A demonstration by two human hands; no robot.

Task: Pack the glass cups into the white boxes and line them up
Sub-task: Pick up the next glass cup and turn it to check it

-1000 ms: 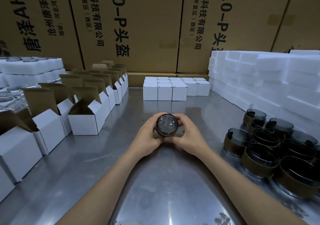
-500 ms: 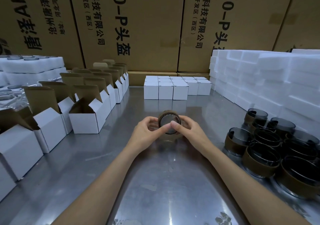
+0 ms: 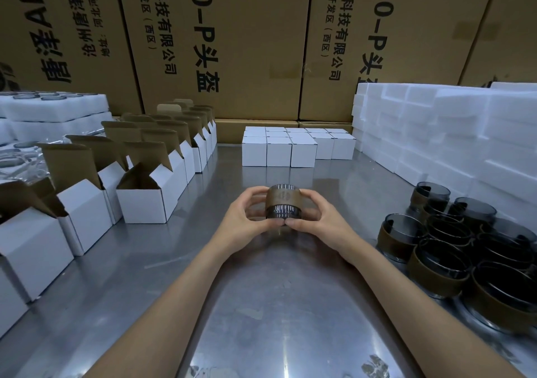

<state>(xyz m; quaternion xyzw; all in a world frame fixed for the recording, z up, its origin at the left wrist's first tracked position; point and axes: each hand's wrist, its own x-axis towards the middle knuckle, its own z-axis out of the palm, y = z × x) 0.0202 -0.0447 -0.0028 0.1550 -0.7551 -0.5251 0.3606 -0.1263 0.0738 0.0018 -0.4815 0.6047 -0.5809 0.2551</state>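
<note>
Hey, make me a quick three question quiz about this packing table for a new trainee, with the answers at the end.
1. True or false: both hands hold one glass cup above the metal table.
2. Where do the open white boxes stand?
A. on the person's left
B. on the person's right
C. on top of the foam blocks
3. Fill in: the closed white boxes are lined up at the far side of the table, in front of the big ______ cartons.

Key
1. True: the left hand and the right hand grip it from either side.
2. A; the unpacked cups are on the right.
3. brown
</note>
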